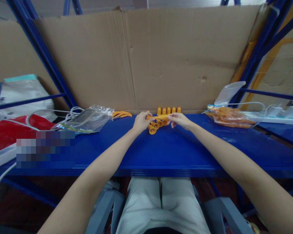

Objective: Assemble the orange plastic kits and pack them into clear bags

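A thin yellow bar is stretched between my two hands, just above the blue shelf top. My left hand has its fingers bent around the left end. On the other end, my right hand pinches with thumb and fingers. Several yellow bell-shaped pieces show under the bar, their wide rounds facing me; whether they are joined to it I cannot tell. Behind them, several yellow cup-like pieces stand in a row by the cardboard. Curved orange-yellow pieces lie to the left of my left hand.
An opened clear plastic bag and white cables lie at the left, near a red bag. To the right are a clear bag of yellow parts and a white power strip. A cardboard sheet walls the back; blue posts frame the sides.
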`<state>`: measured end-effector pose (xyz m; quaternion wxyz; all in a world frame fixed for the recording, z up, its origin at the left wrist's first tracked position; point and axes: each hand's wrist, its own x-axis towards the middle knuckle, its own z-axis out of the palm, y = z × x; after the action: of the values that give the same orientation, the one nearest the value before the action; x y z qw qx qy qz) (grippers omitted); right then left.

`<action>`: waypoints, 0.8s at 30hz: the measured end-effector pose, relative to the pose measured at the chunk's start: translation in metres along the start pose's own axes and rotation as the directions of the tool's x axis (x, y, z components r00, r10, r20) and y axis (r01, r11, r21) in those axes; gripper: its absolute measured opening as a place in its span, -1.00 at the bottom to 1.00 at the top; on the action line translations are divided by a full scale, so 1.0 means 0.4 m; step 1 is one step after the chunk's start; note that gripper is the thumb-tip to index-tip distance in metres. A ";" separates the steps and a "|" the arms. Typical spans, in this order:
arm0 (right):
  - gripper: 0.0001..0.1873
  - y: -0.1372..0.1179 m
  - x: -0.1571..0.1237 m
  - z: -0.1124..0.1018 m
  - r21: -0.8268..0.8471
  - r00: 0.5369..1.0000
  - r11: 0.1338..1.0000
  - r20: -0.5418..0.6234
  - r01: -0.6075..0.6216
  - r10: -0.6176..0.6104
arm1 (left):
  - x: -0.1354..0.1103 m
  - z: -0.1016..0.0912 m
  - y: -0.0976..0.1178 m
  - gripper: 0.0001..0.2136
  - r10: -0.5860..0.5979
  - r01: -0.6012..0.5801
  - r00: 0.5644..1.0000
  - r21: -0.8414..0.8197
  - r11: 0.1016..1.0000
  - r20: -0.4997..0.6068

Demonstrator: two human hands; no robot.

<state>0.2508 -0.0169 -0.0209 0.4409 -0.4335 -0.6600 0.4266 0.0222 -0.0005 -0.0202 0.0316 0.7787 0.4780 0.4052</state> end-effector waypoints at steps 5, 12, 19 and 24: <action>-0.65 -0.004 -0.001 0.003 -0.012 1.000 1.000 0.002 0.000 0.000 | -0.003 0.000 0.000 -0.88 0.002 -0.002 1.000 0.000 1.000 -0.005; -0.51 0.001 0.004 0.005 -0.047 1.000 0.999 -0.021 -0.005 0.004 | -0.007 -0.007 0.014 -0.89 -0.024 0.024 1.000 0.011 1.000 0.005; -0.51 -0.013 -0.003 0.011 -0.069 0.994 0.992 -0.050 -0.105 0.102 | -0.005 -0.004 0.012 -0.88 -0.009 0.009 1.000 0.001 1.000 0.007; -0.54 -0.024 -0.008 0.007 -0.074 0.986 0.986 -0.085 -0.147 0.141 | 0.014 -0.003 -0.012 -0.86 0.031 -0.030 0.998 0.022 0.999 -0.050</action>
<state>0.2471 -0.0230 -0.0133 0.4172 -0.5138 -0.6255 0.4132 0.0192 0.0061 -0.0183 0.0053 0.7757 0.4709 0.4201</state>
